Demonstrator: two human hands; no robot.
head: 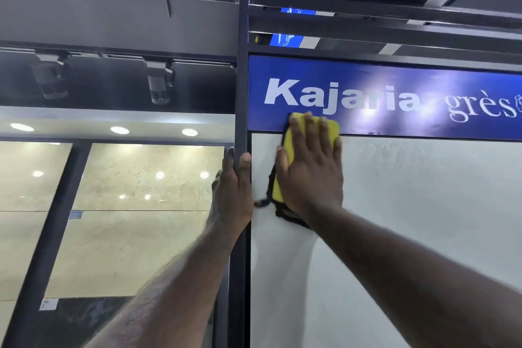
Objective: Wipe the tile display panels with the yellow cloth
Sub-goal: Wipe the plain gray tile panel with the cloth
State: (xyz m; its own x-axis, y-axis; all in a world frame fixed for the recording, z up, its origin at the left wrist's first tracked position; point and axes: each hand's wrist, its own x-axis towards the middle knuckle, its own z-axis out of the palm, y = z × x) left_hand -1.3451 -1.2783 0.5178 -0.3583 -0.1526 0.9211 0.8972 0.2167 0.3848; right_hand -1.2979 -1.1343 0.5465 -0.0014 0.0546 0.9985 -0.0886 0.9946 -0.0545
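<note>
From my remote seat I see the right hand (310, 167) spread flat, fingers straight and slightly apart, pressing a yellow cloth with dark edging (288, 141) against a pale white matte tile display panel (409, 206). The cloth sits at the panel's 11 o'clock corner, its top edge overlapping the glossy blue header sign with white lettering (367, 87), which runs along the panel's 12 o'clock side. At 9 o'clock from the cloth, just beside it, the left hand (234, 186) grips a dark upright metal frame post (242, 79), thumb on the front face and fingers curled round behind. Further toward 9 o'clock stand glossy beige marble-look tile panels (135, 220), with grey track spotlights (159, 82) at their 12 o'clock.
</note>
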